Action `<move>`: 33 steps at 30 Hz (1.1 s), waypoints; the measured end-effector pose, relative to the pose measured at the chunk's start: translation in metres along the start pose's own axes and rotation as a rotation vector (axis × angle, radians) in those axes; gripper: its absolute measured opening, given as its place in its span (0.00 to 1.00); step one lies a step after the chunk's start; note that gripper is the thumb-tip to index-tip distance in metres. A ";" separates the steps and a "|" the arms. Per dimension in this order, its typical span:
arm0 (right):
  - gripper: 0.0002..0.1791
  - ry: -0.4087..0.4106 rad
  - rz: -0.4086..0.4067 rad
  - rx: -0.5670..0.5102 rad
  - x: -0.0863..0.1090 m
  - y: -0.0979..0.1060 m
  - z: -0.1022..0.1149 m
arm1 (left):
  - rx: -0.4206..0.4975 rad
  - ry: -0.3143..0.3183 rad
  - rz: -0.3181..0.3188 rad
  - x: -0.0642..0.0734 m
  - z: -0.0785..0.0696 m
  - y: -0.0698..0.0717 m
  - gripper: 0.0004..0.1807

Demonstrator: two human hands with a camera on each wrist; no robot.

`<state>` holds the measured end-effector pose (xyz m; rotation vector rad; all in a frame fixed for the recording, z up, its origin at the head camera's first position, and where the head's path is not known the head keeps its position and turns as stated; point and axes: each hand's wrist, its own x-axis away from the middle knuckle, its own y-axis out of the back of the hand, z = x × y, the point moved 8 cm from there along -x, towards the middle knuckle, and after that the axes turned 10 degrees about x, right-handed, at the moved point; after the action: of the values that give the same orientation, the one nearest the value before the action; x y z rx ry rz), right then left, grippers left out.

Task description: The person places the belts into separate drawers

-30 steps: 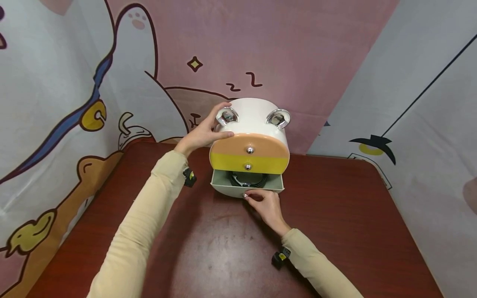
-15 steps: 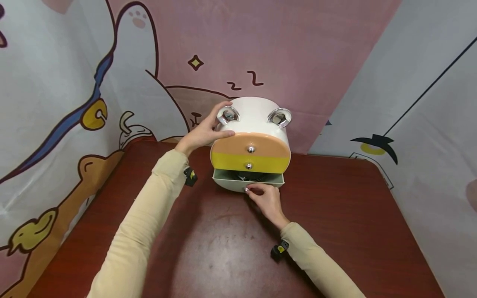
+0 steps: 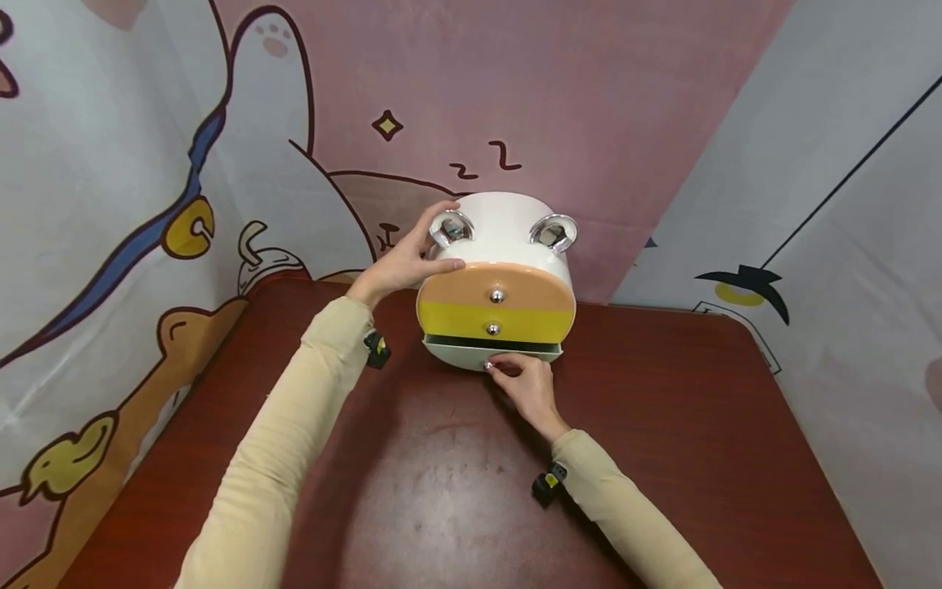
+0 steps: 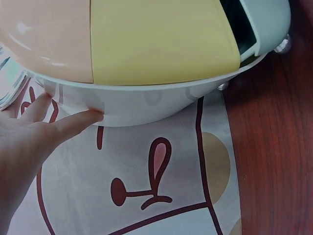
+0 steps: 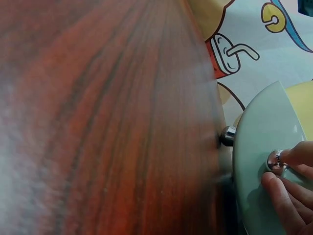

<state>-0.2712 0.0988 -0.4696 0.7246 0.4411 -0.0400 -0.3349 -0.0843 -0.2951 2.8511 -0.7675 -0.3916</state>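
In the head view, a white rounded drawer box with two silvery ears stands on the table. Its front has an orange panel, a yellow panel and a pale green bottom drawer, which is slightly pulled out. My right hand pinches that drawer's silver knob between thumb and fingers. At the box's upper left, beside the ear, my left hand presses against the shell. Its fingers lie extended on the white side wall in the left wrist view. The drawer's inside is mostly hidden.
The box stands on a dark red wooden table, near its back edge. Behind and around hangs a cartoon-printed cloth. A small silver foot shows under the box in the right wrist view.
My right hand has pushed the green drawer inward, away from me, and its gap has narrowed. The black cable seen inside earlier is out of sight. My left hand stays in place.
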 end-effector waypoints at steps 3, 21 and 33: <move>0.06 -0.003 -0.005 0.008 -0.002 0.000 -0.002 | -0.008 0.012 -0.001 0.000 0.001 -0.001 0.46; 0.05 -0.052 -0.012 0.008 -0.014 -0.001 -0.009 | 0.000 -0.003 0.002 -0.002 0.000 -0.002 0.45; 0.04 -0.024 -0.122 0.016 -0.011 -0.004 -0.003 | 0.035 0.013 0.011 0.000 -0.002 -0.001 0.44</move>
<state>-0.2832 0.0966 -0.4692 0.7118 0.4617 -0.1666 -0.3339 -0.0833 -0.2937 2.8777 -0.7944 -0.3616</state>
